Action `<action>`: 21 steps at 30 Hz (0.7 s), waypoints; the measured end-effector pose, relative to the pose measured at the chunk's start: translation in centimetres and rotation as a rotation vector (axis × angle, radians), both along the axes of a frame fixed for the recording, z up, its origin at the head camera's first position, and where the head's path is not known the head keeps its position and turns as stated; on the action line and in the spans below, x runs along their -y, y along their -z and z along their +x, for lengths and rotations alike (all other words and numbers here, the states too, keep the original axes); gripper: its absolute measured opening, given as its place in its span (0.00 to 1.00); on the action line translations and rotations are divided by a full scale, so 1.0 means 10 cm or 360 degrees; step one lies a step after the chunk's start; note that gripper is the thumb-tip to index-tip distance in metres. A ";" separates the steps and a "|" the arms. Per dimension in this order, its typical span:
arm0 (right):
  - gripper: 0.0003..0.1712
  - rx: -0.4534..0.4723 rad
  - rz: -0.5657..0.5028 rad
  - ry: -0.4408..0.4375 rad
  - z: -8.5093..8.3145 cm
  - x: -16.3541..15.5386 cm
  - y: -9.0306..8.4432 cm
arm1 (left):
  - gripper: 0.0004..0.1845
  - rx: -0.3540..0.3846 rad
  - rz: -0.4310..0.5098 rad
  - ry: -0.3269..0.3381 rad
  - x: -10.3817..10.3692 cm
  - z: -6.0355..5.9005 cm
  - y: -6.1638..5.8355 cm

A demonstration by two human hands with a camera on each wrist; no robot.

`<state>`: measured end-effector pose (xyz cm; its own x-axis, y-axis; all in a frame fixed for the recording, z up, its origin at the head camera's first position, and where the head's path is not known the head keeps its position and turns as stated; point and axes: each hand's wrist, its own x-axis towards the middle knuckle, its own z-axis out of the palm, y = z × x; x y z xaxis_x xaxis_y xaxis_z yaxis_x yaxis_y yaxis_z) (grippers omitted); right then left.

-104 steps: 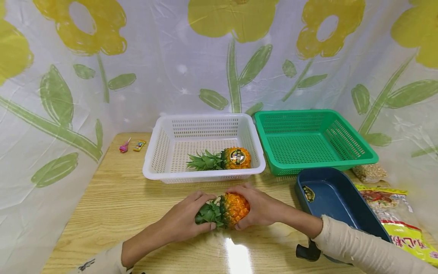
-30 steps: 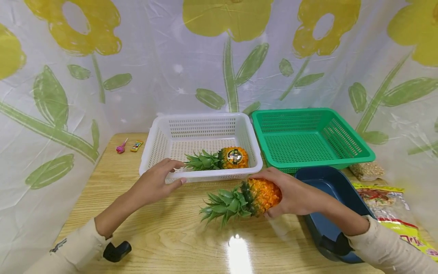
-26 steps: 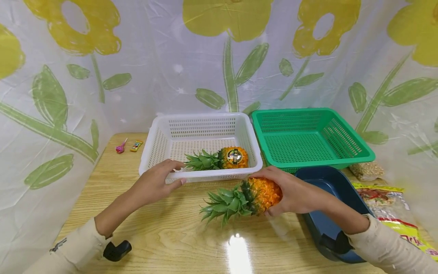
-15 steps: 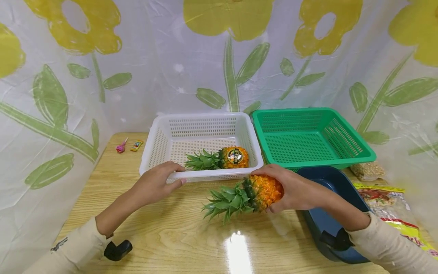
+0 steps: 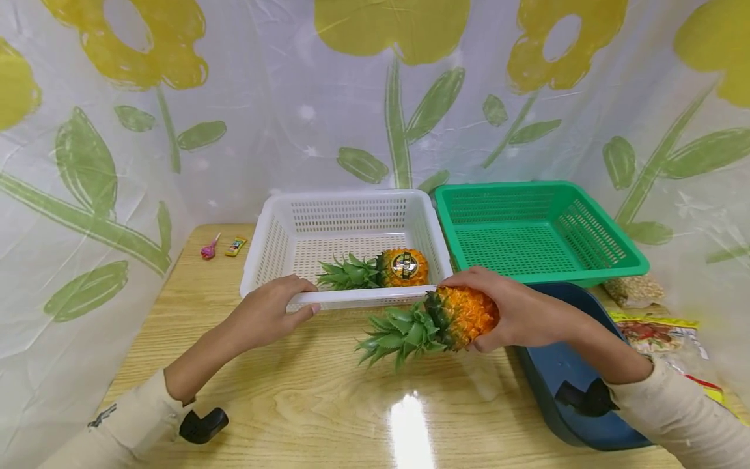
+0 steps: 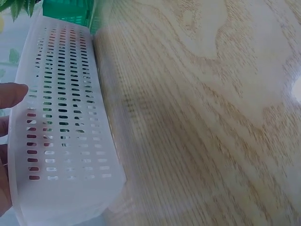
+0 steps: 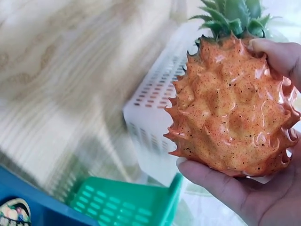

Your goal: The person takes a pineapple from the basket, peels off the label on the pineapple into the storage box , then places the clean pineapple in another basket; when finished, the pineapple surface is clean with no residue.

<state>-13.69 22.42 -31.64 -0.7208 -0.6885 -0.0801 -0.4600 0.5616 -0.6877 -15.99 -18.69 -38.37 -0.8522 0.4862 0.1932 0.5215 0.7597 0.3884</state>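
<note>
My right hand [image 5: 521, 309] grips a toy-like pineapple [image 5: 465, 318] by its orange body, its green crown pointing left. It is held over the table just in front of the white basket [image 5: 351, 298], its upper side overlapping the basket's front right corner in the head view. In the right wrist view, fingers and thumb wrap the spiky, glossy pineapple [image 7: 230, 108]. My left hand [image 5: 274, 312] pinches the basket's front rim near its left end, thumb outside and fingers over the edge. Inside the basket lies a second pineapple [image 5: 404, 267] with a round label, crown to the left.
A green basket [image 5: 539, 277] stands right of the white one. In front of it is a dark blue tray [image 5: 562, 384], partly under my right forearm. Packets [image 5: 662, 332] and a bag of grains [image 5: 635, 291] lie far right. A lollipop [image 5: 209, 249] and a small yellow sweet [image 5: 236, 246] lie back left.
Both hands were on the pineapple at the table earlier. My left hand moved to the basket's rim; my right hand raised the pineapple and carried it right and towards the basket.
</note>
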 end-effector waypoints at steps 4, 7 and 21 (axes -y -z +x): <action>0.48 -0.0046 -0.0014 -0.0032 -0.04 -0.04 -0.04 | 0.14 0.0008 -0.0018 -0.0033 0.00 0.01 0.00; 0.49 -0.0081 -0.0012 -0.0050 -0.08 -0.09 -0.07 | 0.15 0.0016 -0.0039 -0.0064 0.00 0.01 0.00; 0.46 -0.0101 -0.0037 -0.0134 -0.36 -0.34 -0.24 | 0.13 0.0012 -0.0028 -0.0054 0.01 0.02 0.00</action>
